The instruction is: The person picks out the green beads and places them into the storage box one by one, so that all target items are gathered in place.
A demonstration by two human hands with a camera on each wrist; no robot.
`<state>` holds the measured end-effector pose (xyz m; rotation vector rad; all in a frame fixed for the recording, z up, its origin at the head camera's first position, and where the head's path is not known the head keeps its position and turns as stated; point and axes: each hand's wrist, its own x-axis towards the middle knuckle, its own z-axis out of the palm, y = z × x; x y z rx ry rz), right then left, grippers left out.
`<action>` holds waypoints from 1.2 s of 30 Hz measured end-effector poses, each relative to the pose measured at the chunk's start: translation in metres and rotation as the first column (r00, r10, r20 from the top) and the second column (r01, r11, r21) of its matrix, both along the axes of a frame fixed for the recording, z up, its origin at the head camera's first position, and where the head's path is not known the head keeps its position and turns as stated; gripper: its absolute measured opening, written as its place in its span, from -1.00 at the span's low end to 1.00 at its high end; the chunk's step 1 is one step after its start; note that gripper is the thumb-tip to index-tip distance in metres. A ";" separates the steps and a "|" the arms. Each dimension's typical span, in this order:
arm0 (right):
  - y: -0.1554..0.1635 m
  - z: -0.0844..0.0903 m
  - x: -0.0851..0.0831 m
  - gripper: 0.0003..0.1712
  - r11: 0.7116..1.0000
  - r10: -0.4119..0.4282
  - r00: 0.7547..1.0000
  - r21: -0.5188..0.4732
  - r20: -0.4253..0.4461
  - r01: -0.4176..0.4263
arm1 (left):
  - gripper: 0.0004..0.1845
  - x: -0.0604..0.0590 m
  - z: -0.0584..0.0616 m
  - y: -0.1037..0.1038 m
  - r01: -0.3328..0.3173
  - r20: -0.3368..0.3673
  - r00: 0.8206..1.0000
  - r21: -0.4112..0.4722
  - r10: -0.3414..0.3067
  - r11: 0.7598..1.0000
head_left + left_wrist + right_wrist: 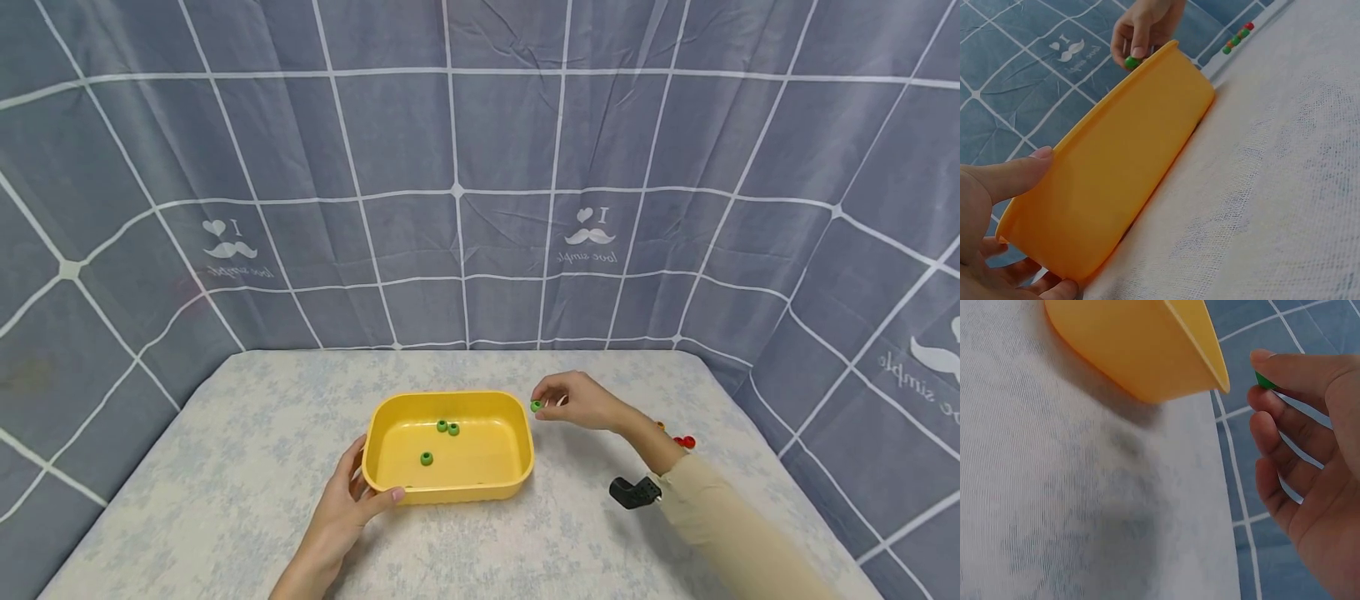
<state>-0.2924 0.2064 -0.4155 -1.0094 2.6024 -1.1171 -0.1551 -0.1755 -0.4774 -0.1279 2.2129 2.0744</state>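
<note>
A yellow plastic basin (480, 483) stands on the table in the head view, with several green beads (427, 458) lying inside. My left hand (347, 504) grips its near left corner, thumb on the rim and fingers (1019, 272) round the end wall. Just beyond the basin's right rim, my right hand (581, 400) pinches one green bead (536, 406) between thumb and index finger. In the right wrist view this bead (1264, 381) is mostly covered by the fingertips, and the other fingers are loosely bent.
Red beads (688, 442) and a yellow-orange bead (661, 426) lie on the table at the right, partly behind my right forearm. A small black angled object (634, 492) sits next to the right sleeve. A grey-blue checked curtain (502, 242) hangs behind the table.
</note>
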 end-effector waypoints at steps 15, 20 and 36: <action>-0.058 0.012 -0.012 -0.86 0.994 0.104 0.995 0.044 -0.004 -0.104 | 0.23 -0.001 0.002 0.000 -0.010 0.008 1.000 -0.013 0.010 1.000; -0.075 0.014 -0.019 -0.85 0.988 0.128 0.992 0.085 -0.017 -0.126 | 0.23 0.001 0.002 0.000 -0.001 -0.003 1.000 -0.015 0.001 1.000; -0.137 0.018 -0.028 -0.75 0.965 0.231 0.972 0.138 -0.043 -0.223 | 0.24 -0.001 0.001 0.000 0.011 -0.001 1.000 -0.016 -0.011 1.000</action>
